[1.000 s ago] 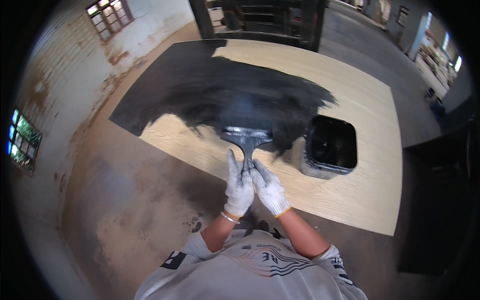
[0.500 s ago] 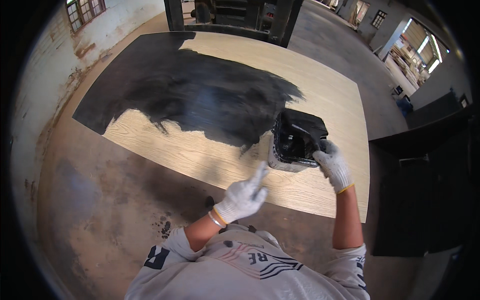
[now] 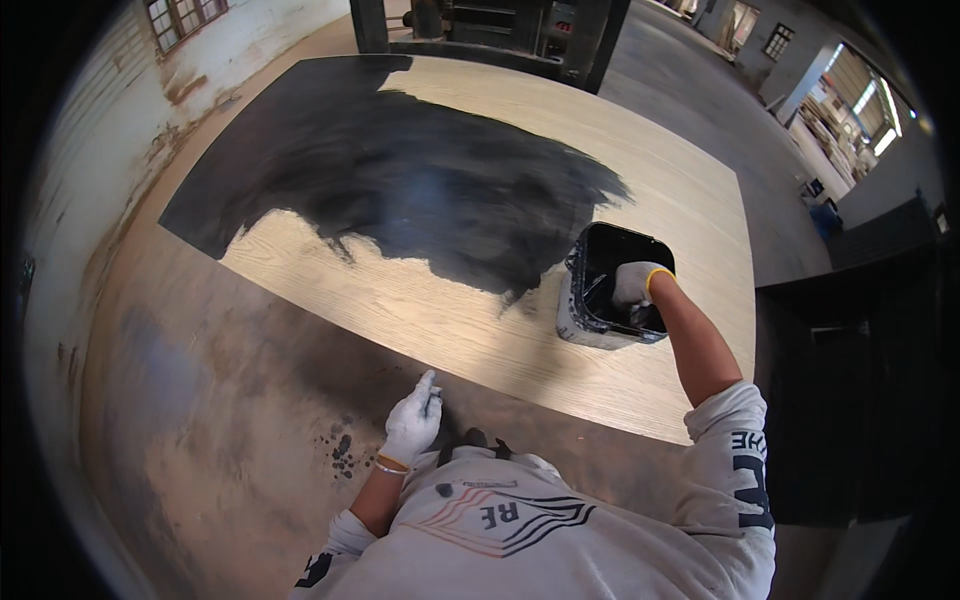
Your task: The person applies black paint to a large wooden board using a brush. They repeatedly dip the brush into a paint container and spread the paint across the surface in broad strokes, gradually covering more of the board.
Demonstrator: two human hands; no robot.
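A large pale wood-grain board (image 3: 400,300) lies in front of me, with wet-looking black paint (image 3: 400,180) spread over its left and middle. On its right part stands a squarish paint bucket (image 3: 590,325), black inside and paint-smeared along the rim. My right hand (image 3: 635,287), in a white knit glove, reaches down into the bucket. Its fingers are curled round something dark that I cannot make out. My left hand (image 3: 413,420), gloved too and marked dark at the fingers, is off the board's near edge, index finger stretched out, holding nothing visible.
Dark metal machinery (image 3: 490,40) stands at the board's far edge. A worn white wall (image 3: 100,150) runs along the left. Black panels (image 3: 830,390) stand on the right. Dark spots mark the concrete floor (image 3: 200,400) near my left arm.
My right hand has gone from the bucket's right rim down into its inside, and the black thing across its top is now mostly hidden. My left hand has drawn back left, away from the board.
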